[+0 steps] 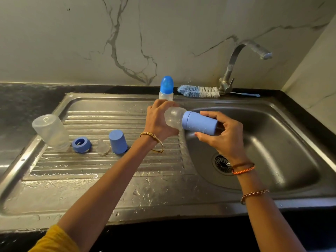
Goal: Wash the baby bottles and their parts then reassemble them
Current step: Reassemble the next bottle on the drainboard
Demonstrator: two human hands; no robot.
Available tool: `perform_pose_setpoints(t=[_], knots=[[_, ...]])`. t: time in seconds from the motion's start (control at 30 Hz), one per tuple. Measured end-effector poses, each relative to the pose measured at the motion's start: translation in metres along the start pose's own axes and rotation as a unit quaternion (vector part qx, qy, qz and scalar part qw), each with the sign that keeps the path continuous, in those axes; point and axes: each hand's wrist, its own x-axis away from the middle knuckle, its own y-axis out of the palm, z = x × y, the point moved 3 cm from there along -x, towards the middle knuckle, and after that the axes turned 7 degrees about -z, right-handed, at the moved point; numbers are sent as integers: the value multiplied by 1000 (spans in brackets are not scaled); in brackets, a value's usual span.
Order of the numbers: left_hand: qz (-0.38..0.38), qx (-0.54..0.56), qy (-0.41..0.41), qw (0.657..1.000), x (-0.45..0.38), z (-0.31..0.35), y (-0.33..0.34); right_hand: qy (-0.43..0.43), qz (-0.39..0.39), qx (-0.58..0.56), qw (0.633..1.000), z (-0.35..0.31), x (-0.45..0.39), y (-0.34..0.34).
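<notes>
Head view: both hands hold one baby bottle [174,118] horizontally over the left rim of the sink basin [263,142]. Left hand [158,120] grasps the clear bottle body; right hand [223,135] grips the blue cap [200,122] fitted on the bottle's neck end. On the ribbed drainboard [109,166] left of the basin lie, left to right: an inverted clear bottle [51,132], a blue collar ring [81,144], a clear teat [102,147] and an inverted blue cap [118,141]. Behind the basin's left corner stands an assembled bottle with blue dome [166,88]. A bottle brush [199,91] lies behind the basin, beside the tap [236,66].
</notes>
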Motion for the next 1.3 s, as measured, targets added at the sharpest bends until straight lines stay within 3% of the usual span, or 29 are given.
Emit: perform_pose_setpoints(t=[0.33, 0.47, 0.57, 0.67, 0.8, 0.93, 1.03, 1.1, 1.2, 1.3], knots=[[24, 3, -29, 999, 3, -1, 4, 26, -5, -3, 1000, 4, -10, 6], [59, 6, -36, 998, 2, 0, 6, 78, 49, -53, 994, 9, -11, 10], [79, -8, -41, 996, 6, -6, 16, 176, 85, -117, 974, 15, -8, 21], [93, -15, -63, 994, 12, -12, 27, 277, 99, -219, 930, 22, -9, 32], [96, 4, -89, 991, 17, -20, 35, 332, 77, -281, 897, 25, -17, 43], [121, 140, -104, 977, 13, -24, 28, 272, 6, -361, 892, 10, -38, 44], [135, 252, -117, 951, -3, -16, 9, 201, -64, -455, 865, -1, -60, 37], [142, 311, -80, 936, -13, -9, -5, 183, -79, -448, 871, 0, -72, 41], [135, 305, -61, 941, -23, -11, -11, 169, -123, -352, 912, 3, -80, 61], [154, 260, -152, 941, -26, -32, 0, 179, -154, -328, 915, 19, -80, 91]])
